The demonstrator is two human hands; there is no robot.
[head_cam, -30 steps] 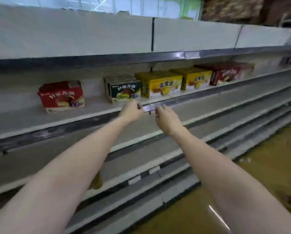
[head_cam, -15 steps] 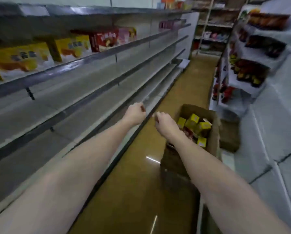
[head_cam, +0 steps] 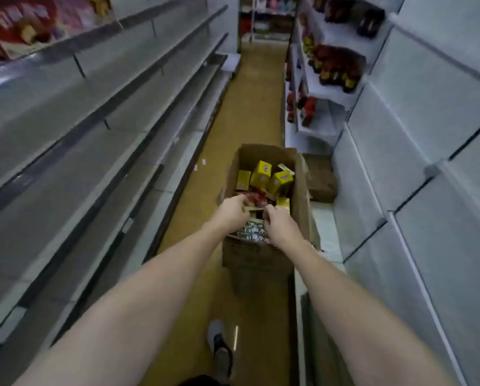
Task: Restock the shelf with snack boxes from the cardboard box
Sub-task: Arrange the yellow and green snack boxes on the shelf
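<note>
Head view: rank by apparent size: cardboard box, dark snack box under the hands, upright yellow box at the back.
1. cardboard box
2. dark snack box, partly covered by hands
3. upright yellow box, farther away, so true size versus the dark one is unsure

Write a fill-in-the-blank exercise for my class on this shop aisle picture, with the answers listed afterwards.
1. The cardboard box stands on the ____ of the aisle.
2. Both hands, left hand and right hand, reach into the ____.
3. The upright snack boxes at the far end of the carton are ____ in colour.
4. The red boxes sit on the ____ shelf at the person's left.

Answers: floor; cardboard box; yellow; top
</note>
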